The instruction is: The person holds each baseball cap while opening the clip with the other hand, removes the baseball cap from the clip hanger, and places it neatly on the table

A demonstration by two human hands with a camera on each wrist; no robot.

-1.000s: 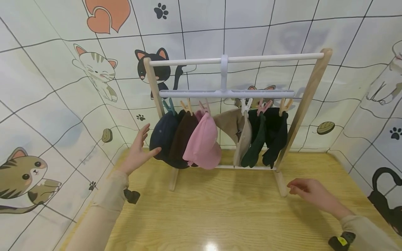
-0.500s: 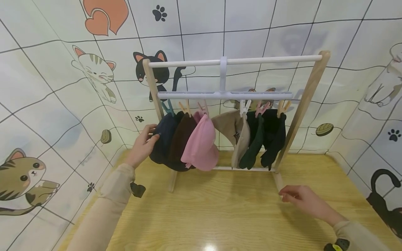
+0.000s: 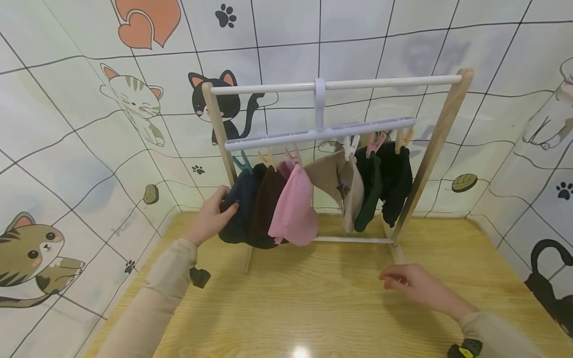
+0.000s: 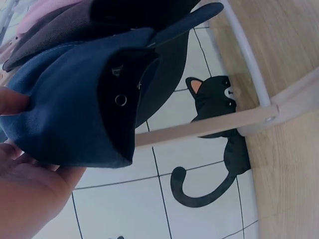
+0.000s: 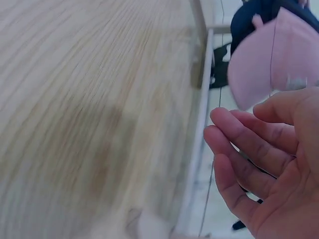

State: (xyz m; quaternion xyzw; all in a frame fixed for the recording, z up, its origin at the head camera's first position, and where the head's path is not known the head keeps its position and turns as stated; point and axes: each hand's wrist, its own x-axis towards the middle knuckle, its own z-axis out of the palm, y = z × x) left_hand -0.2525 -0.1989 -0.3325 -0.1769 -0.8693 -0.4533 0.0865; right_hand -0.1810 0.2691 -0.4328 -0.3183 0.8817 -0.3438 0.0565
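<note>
navy cap (image 3: 239,209), pegged to the tilted hanger bar (image 3: 320,133), is gripped by the left hand (image 3: 214,216) for support, while the right hand (image 3: 414,286) is held loosely curled and unladen above the worktop (image 3: 313,303).

From my head view, my left hand (image 3: 214,217) covers part of the navy cap (image 3: 239,209), and the brown cap (image 3: 265,209) sits mostly hidden between it and the pink cap (image 3: 293,209). The lettering on the beige cap (image 3: 346,191) is too small to read. My right wrist view is blurred, perhaps by motion, and the picture's edge cuts off my right hand (image 5: 271,164).
</note>
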